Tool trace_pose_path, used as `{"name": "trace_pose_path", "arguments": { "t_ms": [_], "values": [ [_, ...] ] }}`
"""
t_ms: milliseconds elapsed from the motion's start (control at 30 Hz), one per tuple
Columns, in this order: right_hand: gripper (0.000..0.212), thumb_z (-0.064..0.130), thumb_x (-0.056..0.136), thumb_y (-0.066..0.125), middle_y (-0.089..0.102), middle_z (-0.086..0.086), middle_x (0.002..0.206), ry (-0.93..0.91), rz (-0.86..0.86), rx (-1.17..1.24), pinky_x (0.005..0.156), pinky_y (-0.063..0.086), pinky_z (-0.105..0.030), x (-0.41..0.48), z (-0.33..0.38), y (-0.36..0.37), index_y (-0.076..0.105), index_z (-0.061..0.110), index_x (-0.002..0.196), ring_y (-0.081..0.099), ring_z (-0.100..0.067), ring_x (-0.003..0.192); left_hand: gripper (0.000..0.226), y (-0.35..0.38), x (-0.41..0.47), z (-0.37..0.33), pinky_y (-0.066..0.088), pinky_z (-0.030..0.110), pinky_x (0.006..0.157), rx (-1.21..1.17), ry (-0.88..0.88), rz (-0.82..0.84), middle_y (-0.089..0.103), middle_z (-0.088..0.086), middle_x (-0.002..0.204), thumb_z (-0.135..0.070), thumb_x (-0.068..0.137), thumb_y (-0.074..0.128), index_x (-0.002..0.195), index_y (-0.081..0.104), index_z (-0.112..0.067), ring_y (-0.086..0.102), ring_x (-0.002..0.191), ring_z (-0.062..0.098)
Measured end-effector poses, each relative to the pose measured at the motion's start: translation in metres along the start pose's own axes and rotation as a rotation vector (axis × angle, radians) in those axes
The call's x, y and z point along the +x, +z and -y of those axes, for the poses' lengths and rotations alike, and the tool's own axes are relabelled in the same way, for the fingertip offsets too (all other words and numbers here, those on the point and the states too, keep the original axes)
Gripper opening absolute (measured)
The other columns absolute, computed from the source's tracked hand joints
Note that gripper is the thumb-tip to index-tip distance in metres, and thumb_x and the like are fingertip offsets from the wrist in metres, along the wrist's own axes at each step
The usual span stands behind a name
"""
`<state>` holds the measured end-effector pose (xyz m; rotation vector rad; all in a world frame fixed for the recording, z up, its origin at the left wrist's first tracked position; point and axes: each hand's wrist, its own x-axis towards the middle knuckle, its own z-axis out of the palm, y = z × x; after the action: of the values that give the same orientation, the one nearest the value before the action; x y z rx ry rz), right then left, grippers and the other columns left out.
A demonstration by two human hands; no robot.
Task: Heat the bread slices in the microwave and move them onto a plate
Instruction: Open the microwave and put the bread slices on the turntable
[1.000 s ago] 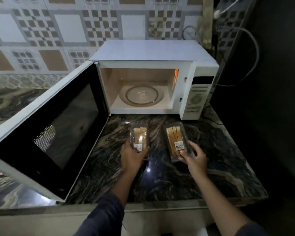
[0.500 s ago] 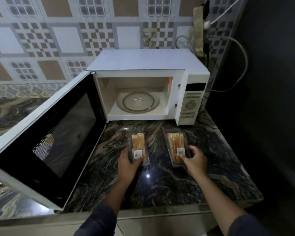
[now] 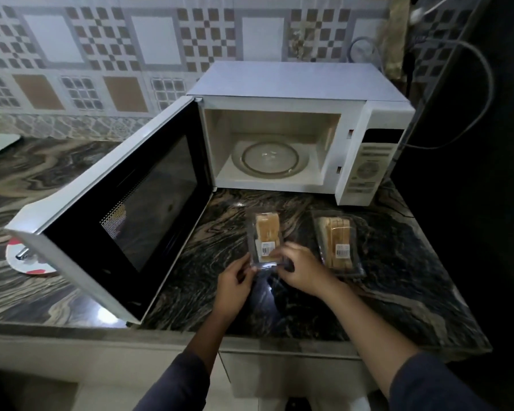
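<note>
Two clear plastic packs of bread slices lie on the dark marble counter in front of the white microwave (image 3: pixel 294 81). My left hand (image 3: pixel 235 275) and my right hand (image 3: pixel 301 269) both grip the near end of the left bread pack (image 3: pixel 266 232). The right bread pack (image 3: pixel 337 241) lies free beside it, touched by neither hand. The microwave door (image 3: pixel 125 212) stands wide open to the left. Its glass turntable (image 3: pixel 270 158) is bare. A white plate with red marks (image 3: pixel 27 259) sits on the counter left of the door, partly hidden by it.
The open door blocks the counter's left side near the packs. The control panel (image 3: pixel 368 164) is at the microwave's right. A power cable (image 3: pixel 481 84) loops along the dark wall at right. The counter's front edge (image 3: pixel 279 336) runs just below my wrists.
My right hand let go of the right bread pack and moved left onto the left pack's near end. My view has shifted left, bringing the plate into sight.
</note>
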<state>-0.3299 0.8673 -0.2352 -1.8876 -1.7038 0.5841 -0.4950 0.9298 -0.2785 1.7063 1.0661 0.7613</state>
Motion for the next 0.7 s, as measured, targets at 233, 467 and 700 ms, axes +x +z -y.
{"name": "trace_pose_path", "arguments": {
  "t_ms": [233,467,700],
  "values": [
    [0.011,0.014,0.084,0.065,0.063,-0.002,0.101,-0.001,0.070,-0.090,0.089,0.050,-0.035,0.013,0.003,0.011,0.073,0.017,0.092,0.060,-0.018,0.093,0.051,0.000,-0.003,0.000,0.047,0.026,0.099,-0.050,-0.005,0.063,0.061,0.005,0.122,-0.012,0.083,0.067,0.131,0.050,-0.006,0.059,0.109,0.009],
    [0.007,0.020,0.083,0.067,0.070,0.000,0.095,0.122,0.136,-0.102,0.087,0.052,-0.035,0.024,0.007,0.002,0.073,0.023,0.083,0.064,-0.016,0.091,0.047,0.006,0.000,-0.003,0.046,0.003,0.077,-0.092,-0.031,-0.008,0.060,0.008,0.110,-0.001,0.082,0.065,0.127,0.050,0.002,0.059,0.089,0.001],
    [0.010,0.024,0.084,0.066,0.071,0.006,0.103,0.217,0.158,-0.224,0.088,0.050,-0.029,0.029,0.020,-0.003,0.072,0.029,0.089,0.064,-0.015,0.098,0.044,0.008,0.001,-0.003,0.049,0.006,0.071,-0.129,-0.077,-0.037,0.064,0.010,0.103,-0.003,0.081,0.067,0.124,0.055,-0.001,0.061,0.074,-0.008]
  ]
}}
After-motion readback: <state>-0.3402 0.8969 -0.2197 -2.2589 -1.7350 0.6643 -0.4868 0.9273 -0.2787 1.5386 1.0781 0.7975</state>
